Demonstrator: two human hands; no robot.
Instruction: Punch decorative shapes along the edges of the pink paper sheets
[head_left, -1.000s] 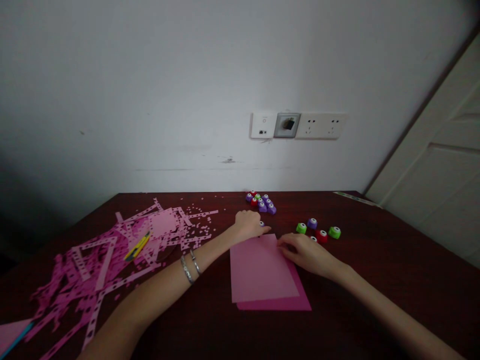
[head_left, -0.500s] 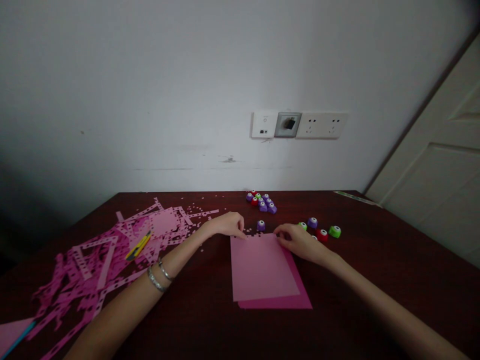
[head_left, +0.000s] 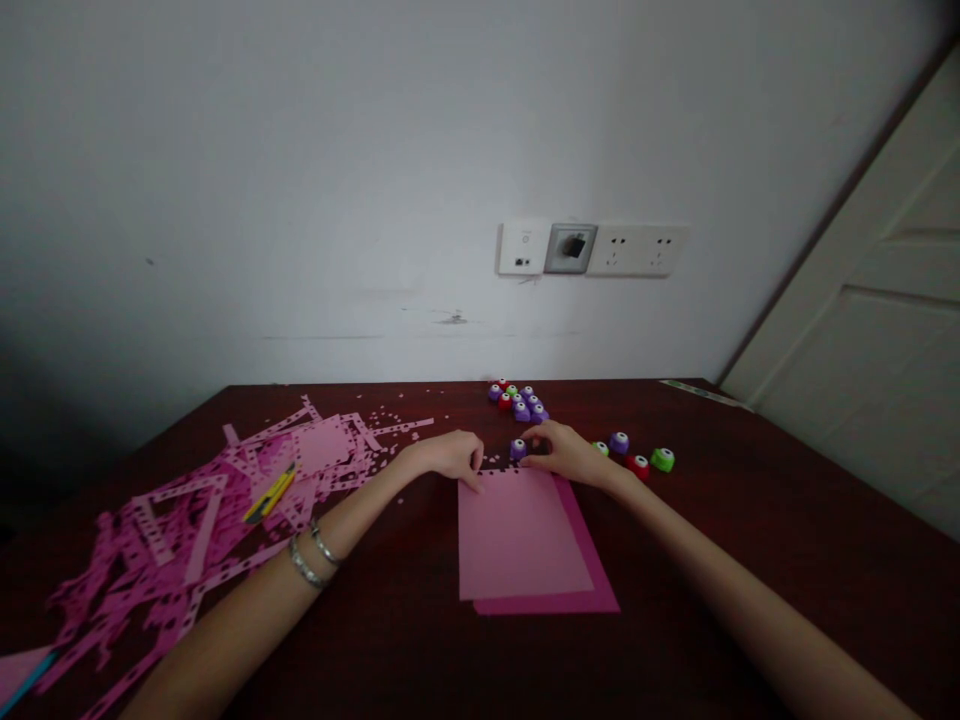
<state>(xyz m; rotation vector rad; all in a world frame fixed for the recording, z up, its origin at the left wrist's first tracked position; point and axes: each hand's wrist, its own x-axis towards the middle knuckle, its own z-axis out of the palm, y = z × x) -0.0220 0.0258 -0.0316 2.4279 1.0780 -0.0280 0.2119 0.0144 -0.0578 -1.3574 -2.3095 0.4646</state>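
A light pink sheet of paper (head_left: 525,540) lies over a darker pink sheet (head_left: 592,570), which shows along the right and bottom edges. Small punched holes run along the top edge of the light sheet. My left hand (head_left: 456,458) has its fingers curled and holds the sheet down near its top left corner. Just beyond the top edge stands a small purple craft punch (head_left: 517,449) with a white top. My right hand (head_left: 566,453) reaches to it from the right, thumb and forefinger apart beside it; whether they touch it I cannot tell.
Several more punches (head_left: 521,405) cluster near the wall. Others, among them a green punch (head_left: 662,459) and a red punch (head_left: 637,466), sit right of my right hand. At left, a yellow cutter (head_left: 270,495) lies on a heap of punched pink strips (head_left: 202,530).
My right hand has left the sheet's top right corner and moved left to the purple punch, its fingers now apart. The left fingertip sits slightly lower on the sheet. The view has shifted slightly.
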